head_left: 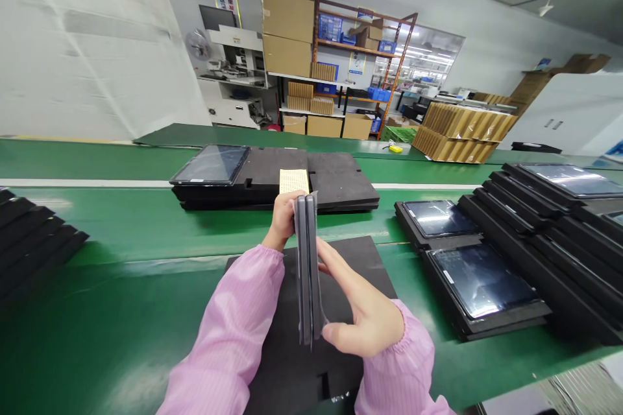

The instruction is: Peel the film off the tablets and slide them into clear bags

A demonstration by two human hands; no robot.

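I hold a grey tablet [307, 266] upright on its edge above a black foam tray [360, 259]; it looks like two thin slabs face to face. My left hand [282, 217] grips its far top end, fingers curled round it. My right hand [363, 311] supports the near side, thumb on the near edge and fingers stretched along its face. Both arms wear pink sleeves.
A stack of black trays [335, 185] with a tablet [211, 164] and a yellow label sheet [294, 180] lies ahead. More tablets in trays [479, 282] fill the right. Black trays [29, 233] lie at the left. Shelves with cartons [311, 65] stand behind.
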